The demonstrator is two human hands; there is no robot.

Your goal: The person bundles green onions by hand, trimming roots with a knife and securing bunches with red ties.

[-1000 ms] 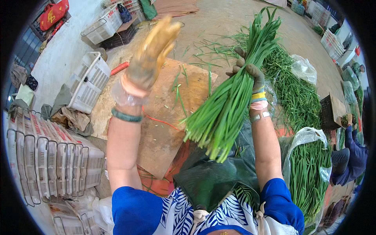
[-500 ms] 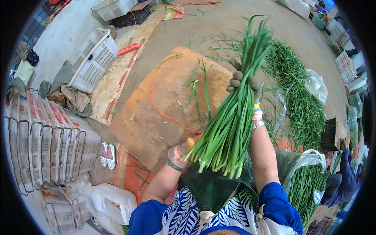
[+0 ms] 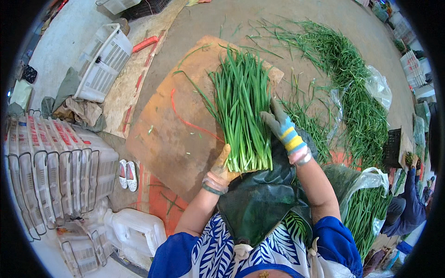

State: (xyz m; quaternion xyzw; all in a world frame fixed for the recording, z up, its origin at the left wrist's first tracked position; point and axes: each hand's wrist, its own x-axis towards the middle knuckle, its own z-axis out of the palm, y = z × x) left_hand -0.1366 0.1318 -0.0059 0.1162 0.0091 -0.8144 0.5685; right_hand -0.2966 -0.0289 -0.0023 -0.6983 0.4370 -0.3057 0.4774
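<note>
A bunch of green garlic chives (image 3: pixel 244 109) lies over the brown board, its leafy tips pointing away and its pale cut ends toward me. My left hand (image 3: pixel 221 167), in a tan glove, grips the lower left of the bunch by the cut ends. Its thumb shows along the stems; the other fingers are hidden beneath. Beside the right edge of the bunch is my right hand (image 3: pixel 281 126), in a grey glove with a striped cuff, its fingers stretched out. A thin red strip (image 3: pixel 189 119) lies on the board (image 3: pixel 157 132) left of the bunch.
A long heap of loose chives (image 3: pixel 354 88) spreads on the floor at right. Nearer, a plastic bag (image 3: pixel 366 185) holds more chives. Stacked white crates (image 3: pixel 55 162) and a white jug (image 3: pixel 134 227) stand at left. A co-worker's sleeve (image 3: pixel 408 206) shows far right.
The bunch has come down and left, from raised and slanted to lying upright in view on the board. My right hand has let go of its upper part and opened at its side.
</note>
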